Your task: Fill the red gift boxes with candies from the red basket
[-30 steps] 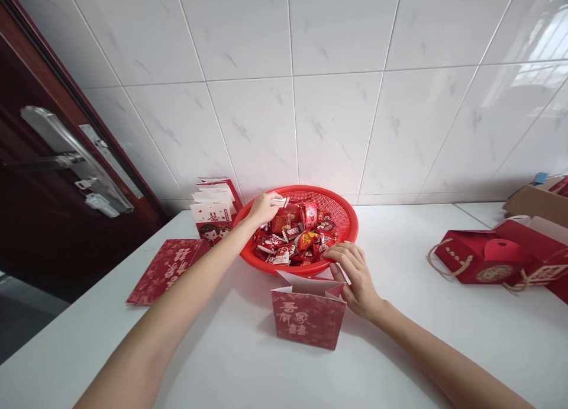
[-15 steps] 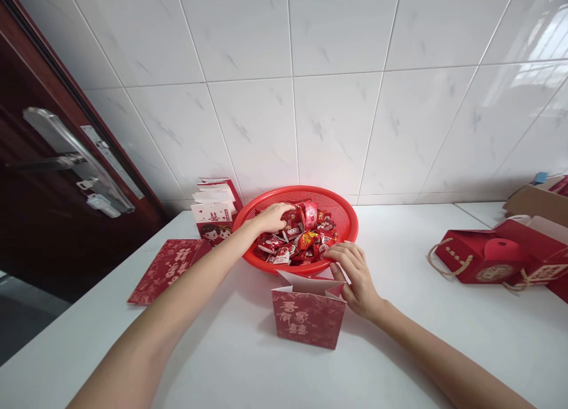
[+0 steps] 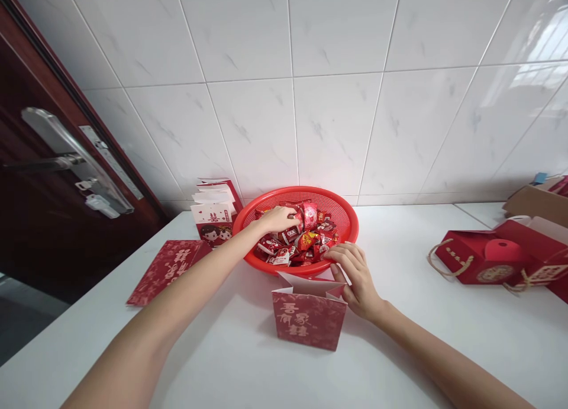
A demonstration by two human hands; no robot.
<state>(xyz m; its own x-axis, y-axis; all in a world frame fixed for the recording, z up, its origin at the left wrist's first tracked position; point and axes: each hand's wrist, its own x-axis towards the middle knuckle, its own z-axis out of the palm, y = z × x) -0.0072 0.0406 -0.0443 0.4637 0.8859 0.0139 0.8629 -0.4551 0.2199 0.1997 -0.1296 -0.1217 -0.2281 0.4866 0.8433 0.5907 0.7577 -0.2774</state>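
Observation:
A red plastic basket (image 3: pixel 350 219) holds several wrapped candies (image 3: pixel 306 241) in red, pink and yellow. My left hand (image 3: pixel 280 218) reaches into its back left part, fingers together and bent down at a red candy wrapper; the fingertips are partly hidden. At the front right, my right hand (image 3: pixel 355 277) has its fingers over the basket's rim and its thumb below. Just in front of the basket stands a dark red paper gift bag (image 3: pixel 309 321) with white Chinese characters, its top spread. My right hand is close beside the bag's top right corner.
Left of the basket, a flat red gift bag (image 3: pixel 162 273) lies on the white table (image 3: pixel 399 356), with upright folded cards or bags (image 3: pixel 213 216) behind it. Red boxes (image 3: pixel 483 258) with rope handles sit at right, near a cardboard box (image 3: pixel 532 202). A tiled wall (image 3: pixel 337 137) borders the back.
My left hand has shifted a little to the right within the basket, over the candies. The right hand, basket and standing bag have hardly moved.

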